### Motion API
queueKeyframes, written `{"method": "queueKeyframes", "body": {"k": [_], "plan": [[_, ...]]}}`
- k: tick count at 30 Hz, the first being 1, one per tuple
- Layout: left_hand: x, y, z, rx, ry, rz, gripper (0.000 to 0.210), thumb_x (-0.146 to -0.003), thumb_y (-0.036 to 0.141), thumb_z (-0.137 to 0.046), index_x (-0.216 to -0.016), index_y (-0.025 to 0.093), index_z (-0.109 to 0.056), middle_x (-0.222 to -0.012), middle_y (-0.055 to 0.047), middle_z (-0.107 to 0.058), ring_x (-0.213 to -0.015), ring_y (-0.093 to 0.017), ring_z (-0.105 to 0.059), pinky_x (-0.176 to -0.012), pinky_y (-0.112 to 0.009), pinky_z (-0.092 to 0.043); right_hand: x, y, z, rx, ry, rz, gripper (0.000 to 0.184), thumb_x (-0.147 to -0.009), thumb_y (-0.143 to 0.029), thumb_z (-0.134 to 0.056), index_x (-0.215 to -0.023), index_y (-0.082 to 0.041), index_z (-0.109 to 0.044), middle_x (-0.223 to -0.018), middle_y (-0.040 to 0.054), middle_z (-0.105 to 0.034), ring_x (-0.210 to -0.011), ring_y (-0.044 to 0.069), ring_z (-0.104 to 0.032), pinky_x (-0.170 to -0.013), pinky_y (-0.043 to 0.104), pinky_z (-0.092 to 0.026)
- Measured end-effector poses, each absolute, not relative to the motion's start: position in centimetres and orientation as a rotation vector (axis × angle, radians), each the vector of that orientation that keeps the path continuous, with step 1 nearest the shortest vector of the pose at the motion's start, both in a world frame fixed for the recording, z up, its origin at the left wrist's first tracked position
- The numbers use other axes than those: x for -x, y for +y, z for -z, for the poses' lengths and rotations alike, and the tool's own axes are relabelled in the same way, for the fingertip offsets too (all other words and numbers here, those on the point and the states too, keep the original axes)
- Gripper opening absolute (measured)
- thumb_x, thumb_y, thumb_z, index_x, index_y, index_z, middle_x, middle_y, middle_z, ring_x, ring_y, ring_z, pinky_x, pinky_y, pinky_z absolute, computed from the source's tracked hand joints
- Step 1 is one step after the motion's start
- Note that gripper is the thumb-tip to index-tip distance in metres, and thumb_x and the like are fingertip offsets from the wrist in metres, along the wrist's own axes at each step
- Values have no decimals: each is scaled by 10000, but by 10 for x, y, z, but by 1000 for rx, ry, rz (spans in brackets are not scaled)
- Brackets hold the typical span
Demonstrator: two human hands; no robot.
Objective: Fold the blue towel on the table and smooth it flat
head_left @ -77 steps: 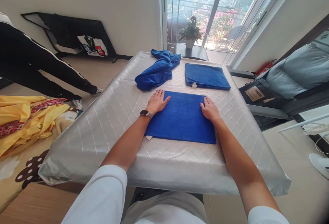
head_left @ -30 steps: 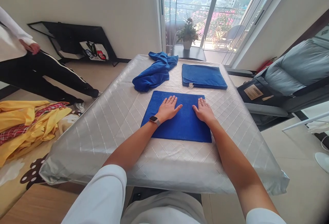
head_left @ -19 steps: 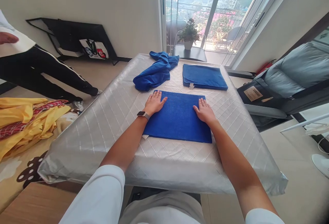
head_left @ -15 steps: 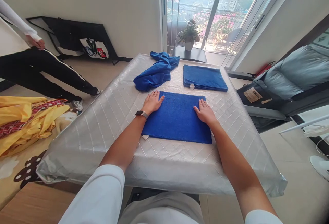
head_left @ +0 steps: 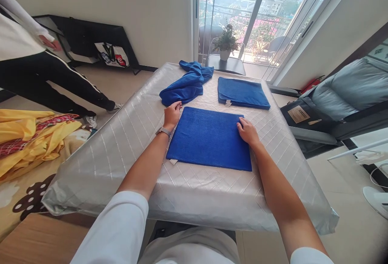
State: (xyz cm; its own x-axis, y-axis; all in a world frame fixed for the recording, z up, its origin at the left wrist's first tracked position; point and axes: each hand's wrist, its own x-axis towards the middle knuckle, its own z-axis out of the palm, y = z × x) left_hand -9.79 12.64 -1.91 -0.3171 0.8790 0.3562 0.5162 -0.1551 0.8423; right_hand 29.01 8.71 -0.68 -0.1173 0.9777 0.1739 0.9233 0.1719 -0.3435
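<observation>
Resting our bent right hand [head_left: 247, 131] on the right edge of the flat blue cloth [head_left: 209, 140], atop the silver tablecloth [head_left: 112, 146]; our left hand [head_left: 172, 115] half-curled beside the blue cloth's far left corner. We can't tell if either pinches. One-sided tugging could skew it.

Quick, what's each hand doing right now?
Left hand: curled beside the flat blue cloth; grip unclear.
Right hand: partly curled at its right edge; grip unclear.
</observation>
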Motion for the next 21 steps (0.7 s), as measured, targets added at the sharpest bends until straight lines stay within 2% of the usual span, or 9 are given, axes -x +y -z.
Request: {"method": "queueKeyframes", "body": {"k": [5,10,17,21], "plan": [[99,126,19,-1635,1770,-1469,328,-991,284,-581,-1232,139,-749,-1123,-117,-800,-1054,-222,-755,-1018,-326,-540,-294,90,10,1783,-2040,-206,513,-1048,-345,-400,-1481,-147,-589,-1533,117,-585,-1431,259,-503,-1217,440,-376],[100,127,23,-1638,1703,-1493,286,-946,315,-629,-1115,143,-784,-997,-99,-811,-947,-213,-769,-940,-309,-564,-297,92,12,1759,-2000,-217,516,-1039,-353,-411,-1464,-134,-603,-1515,127,-597,-1420,265,-511,-1213,444,-378],[97,123,18,-1635,1798,-1424,294,-972,390,-595,-1004,172,-790,-906,-85,-805,-867,-227,-760,-874,-312,-561,-302,99,16,1765,-1961,-264,537,-1019,-361,-428,-1462,-109,-599,-1552,151,-552,-1451,255,-475,-1232,419,-348],[96,125,17,-1764,1928,-1295,307,-983,347,-548,-1075,170,-781,-1071,-120,-794,-1006,-254,-725,-973,-340,-518,-304,108,17,1804,-1887,-290,548,-996,-351,-434,-1475,-131,-584,-1534,153,-571,-1416,263,-510,-1217,448,-356]]}}
